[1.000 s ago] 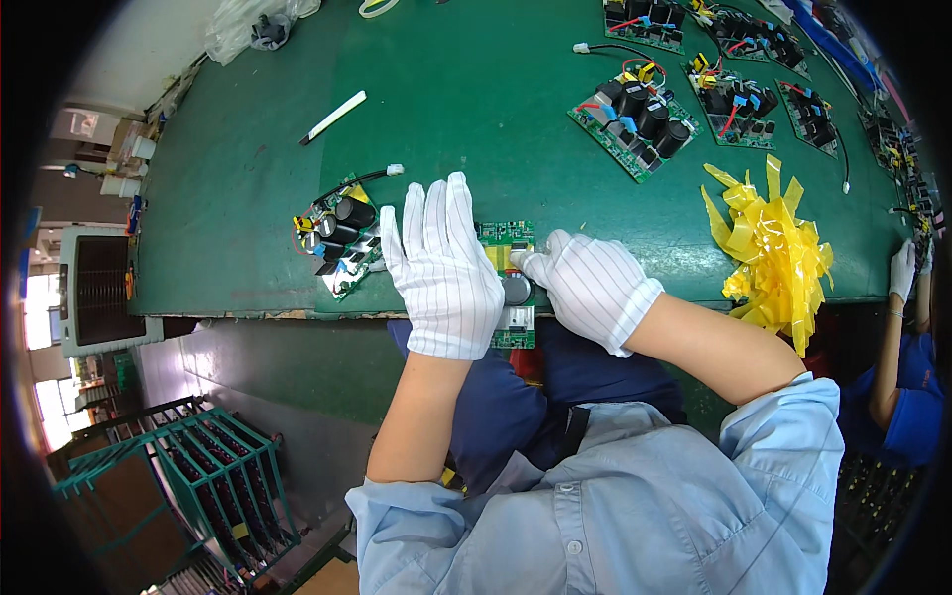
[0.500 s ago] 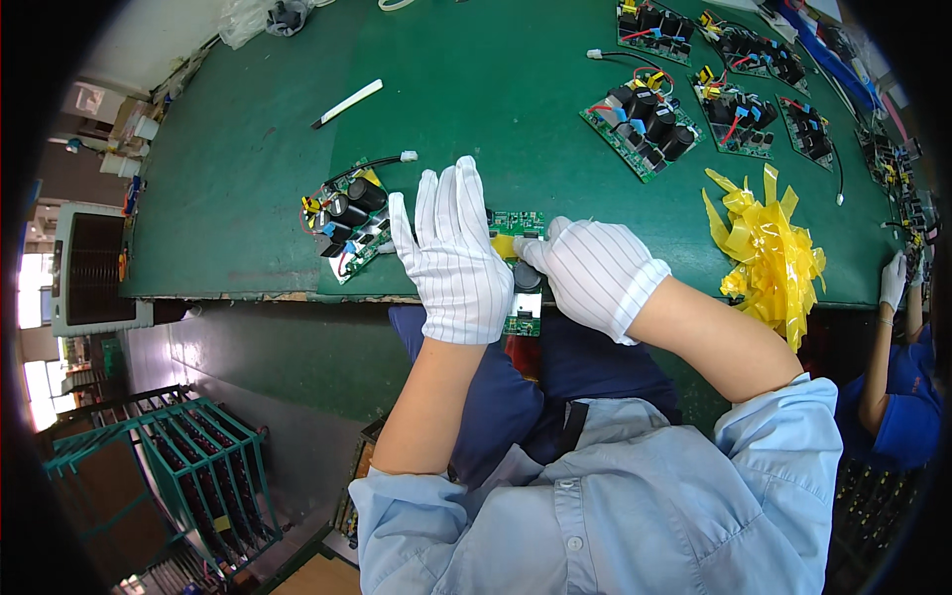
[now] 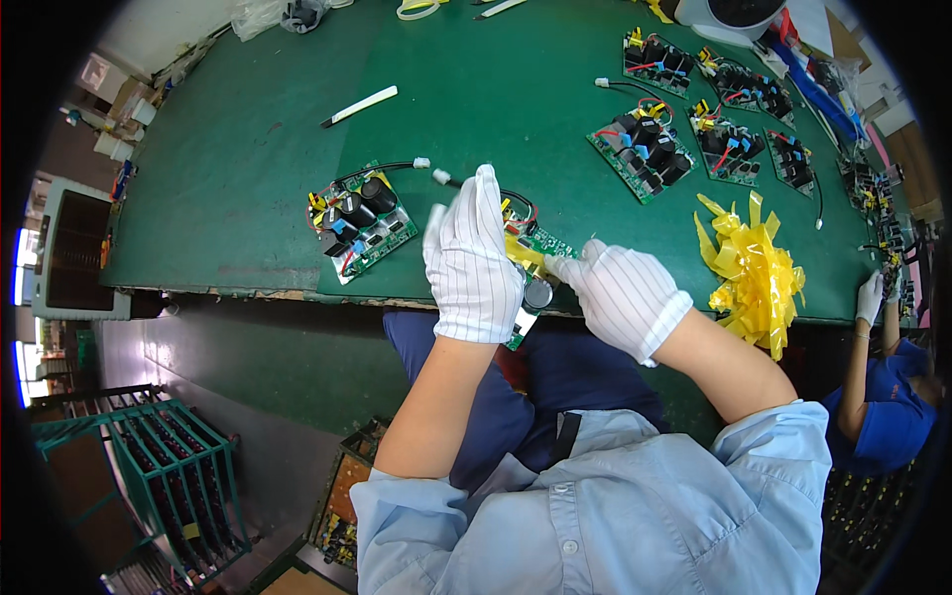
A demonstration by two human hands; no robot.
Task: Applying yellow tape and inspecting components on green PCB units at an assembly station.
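A green circuit board (image 3: pixel 547 241) with black cylindrical capacitors and a cable with a white connector sits at the table's near edge, partly overhanging it. My left hand (image 3: pixel 474 273), in a white striped glove, rests along the board's left side with fingers stretched out, hiding part of it. The fingertips of my right hand (image 3: pixel 627 300), gloved alike, are pinched at the end of a yellow tape strip (image 3: pixel 524 255) that lies across the board. Just left of my left hand lies another circuit board (image 3: pixel 362 226) with capacitors and a cable.
Several similar boards (image 3: pixel 643 149) lie at the far right of the green table (image 3: pixel 248 198). A bunch of yellow tape strips (image 3: pixel 754 273) hangs at the right edge. A white pen-like tool (image 3: pixel 360 107) lies farther back. At the right, a co-worker's gloved hand (image 3: pixel 870 297) is near other boards.
The board between my hands has turned, and its cable and white connector now show beyond my left hand. My left fingers have drawn closer together. My right hand has moved slightly right and nearer.
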